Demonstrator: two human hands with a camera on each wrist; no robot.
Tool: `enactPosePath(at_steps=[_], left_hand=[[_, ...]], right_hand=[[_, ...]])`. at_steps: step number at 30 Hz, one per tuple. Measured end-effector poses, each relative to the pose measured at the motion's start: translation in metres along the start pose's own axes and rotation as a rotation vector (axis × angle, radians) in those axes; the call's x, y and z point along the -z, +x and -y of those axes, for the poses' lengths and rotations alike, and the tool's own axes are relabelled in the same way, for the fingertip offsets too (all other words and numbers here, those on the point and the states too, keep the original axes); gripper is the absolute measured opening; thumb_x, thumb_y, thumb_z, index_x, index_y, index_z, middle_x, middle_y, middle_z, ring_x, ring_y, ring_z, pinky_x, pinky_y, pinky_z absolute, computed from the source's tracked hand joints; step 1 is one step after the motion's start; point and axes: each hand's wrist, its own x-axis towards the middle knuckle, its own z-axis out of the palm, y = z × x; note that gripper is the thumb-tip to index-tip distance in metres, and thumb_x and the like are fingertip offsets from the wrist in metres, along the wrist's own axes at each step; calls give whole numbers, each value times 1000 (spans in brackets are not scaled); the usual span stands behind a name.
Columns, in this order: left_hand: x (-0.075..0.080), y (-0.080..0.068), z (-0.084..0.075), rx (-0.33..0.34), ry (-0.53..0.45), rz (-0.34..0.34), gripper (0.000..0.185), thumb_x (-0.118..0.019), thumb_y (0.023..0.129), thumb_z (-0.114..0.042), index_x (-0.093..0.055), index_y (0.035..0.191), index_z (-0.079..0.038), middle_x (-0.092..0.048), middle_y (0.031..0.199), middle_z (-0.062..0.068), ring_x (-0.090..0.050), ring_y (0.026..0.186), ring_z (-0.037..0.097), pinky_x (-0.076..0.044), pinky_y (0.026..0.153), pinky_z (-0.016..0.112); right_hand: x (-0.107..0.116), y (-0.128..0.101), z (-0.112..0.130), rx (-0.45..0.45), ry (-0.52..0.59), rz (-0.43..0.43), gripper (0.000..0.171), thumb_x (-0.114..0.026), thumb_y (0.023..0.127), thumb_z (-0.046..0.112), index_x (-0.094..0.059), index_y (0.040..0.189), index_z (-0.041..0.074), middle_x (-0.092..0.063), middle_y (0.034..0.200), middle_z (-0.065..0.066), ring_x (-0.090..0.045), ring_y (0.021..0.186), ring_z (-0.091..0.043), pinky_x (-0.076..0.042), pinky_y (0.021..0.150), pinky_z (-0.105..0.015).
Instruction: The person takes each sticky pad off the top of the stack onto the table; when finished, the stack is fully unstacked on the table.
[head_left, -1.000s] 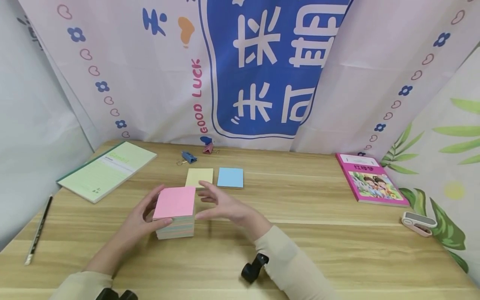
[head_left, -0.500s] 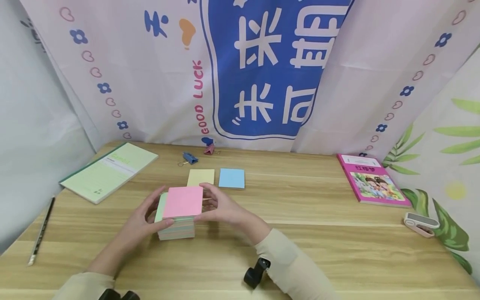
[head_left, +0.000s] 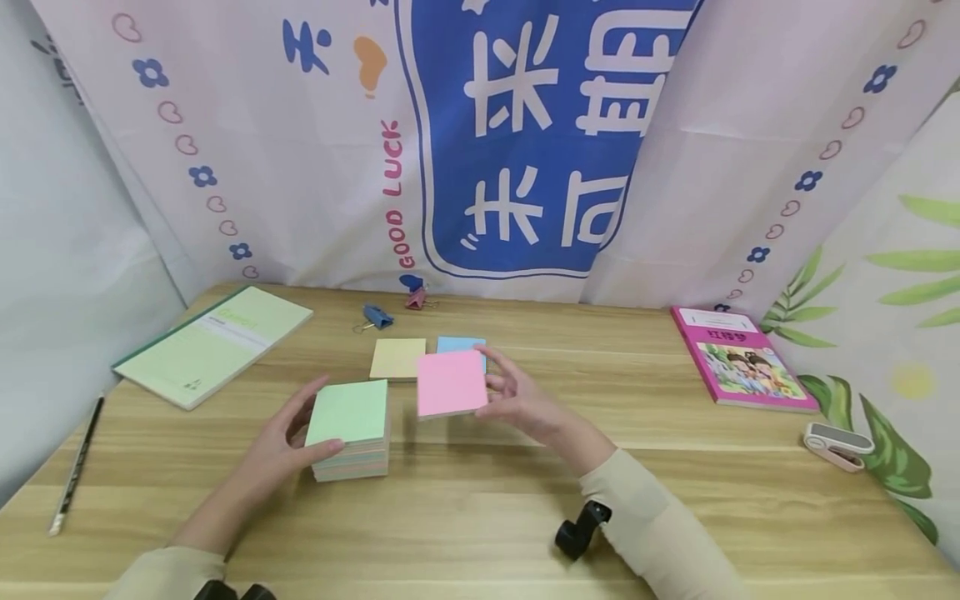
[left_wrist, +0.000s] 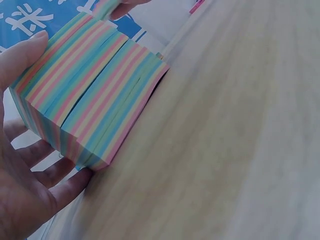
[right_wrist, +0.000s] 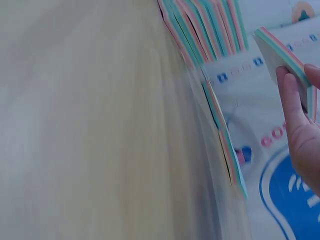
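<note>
A thick block of sticky-note pads (head_left: 348,412) with a green top sheet stands on the table; the left wrist view shows its many-coloured striped sides. My left hand (head_left: 272,446) grips its left side, thumb in front and fingers behind. To the right, my right hand (head_left: 536,410) pinches a thinner pink-topped sticky-note pad (head_left: 452,382) by its right edge. In the right wrist view this pad (right_wrist: 282,52) is raised off the table. Behind it lie a yellow pad (head_left: 396,357) and a blue pad (head_left: 459,342), the blue one partly covered from the head view.
Blue (head_left: 377,316) and pink (head_left: 416,298) binder clips lie at the back. On the left are a green notebook (head_left: 217,343) and a pencil (head_left: 77,467). A pink book (head_left: 746,360) and a small white device (head_left: 838,446) sit far right. A printed curtain (head_left: 300,167) hangs behind the table.
My right hand has taken the pink-topped pad off the block and carried it to the right, uncovering a green sheet. My left hand stays on the block.
</note>
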Motion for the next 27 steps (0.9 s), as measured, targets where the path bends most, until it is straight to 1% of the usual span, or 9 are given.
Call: enactPosePath(at_steps=[4,7,8,13,15,20,23,24,27], left_hand=[[1,-1,1,3,9,2,77,-66,77,-15,-18,138,-15,-30,129,20,-31,114,34,-34,82,12],[2,-2,2,-3,11,-2,77,-66,77,-15,-19,138,-15,-30,130,20,-31,114,35,-34,82,12],[2,-2,2,-4,12,-4,76,-66,77,-15,-19,138,-15,-30,129,20,-31,113,35,-33,80,9],[2,-2,3,1,32,0,77,-66,77,-16,-19,138,-14,-29,130,21,-31,114,36,-35,84,17],[2,-1,3,7,34,2,77,-66,77,-17,-19,138,-15,-29,131,21,-30,115,35,-35,85,19],[1,-1,2,8,19,-3,76,-66,77,-16,-19,138,-18,-29,130,20,-30,115,35,-33,81,11],[2,-1,2,9,6,5,77,-66,77,-16,-19,138,-17,-29,131,20,-30,115,35,-32,80,9],[1,-1,1,10,6,7,77,-66,77,-16,-19,138,-17,-28,131,20,-29,115,35,-32,81,9],[2,-1,1,12,9,12,77,-66,77,-16,-18,138,-16,-28,131,21,-29,116,36,-34,87,20]], right_hand=[[34,-8,2,-22,35,-92,86,-45,71,-21,-9,139,17,-33,126,-26,-54,92,-24,-43,82,-38],[57,-10,0,-43,84,-151,85,-43,73,-21,-7,139,18,-30,128,-26,-55,90,-23,-46,78,-31],[64,-10,0,-47,104,-166,85,-42,73,-22,-6,139,18,-28,129,-27,-56,89,-23,-46,77,-29],[92,-10,-2,-66,150,-249,85,-38,75,-22,-1,139,18,-20,134,-26,-57,87,-22,-45,79,-28],[99,-9,-2,-81,157,-277,86,-39,75,-22,0,139,20,-19,136,-24,-57,88,-21,-44,80,-27],[110,0,-3,-124,148,-292,85,-39,77,-21,2,139,20,-15,138,-21,-56,90,-22,-43,82,-28],[113,5,-5,-151,125,-284,86,-39,77,-22,1,139,20,-13,138,-22,-55,92,-22,-43,83,-29],[114,7,-5,-160,116,-280,86,-40,77,-22,1,139,20,-12,138,-22,-54,93,-22,-43,83,-29],[114,11,-6,-186,91,-272,87,-41,76,-21,1,140,20,-11,138,-23,-53,94,-24,-42,84,-32]])
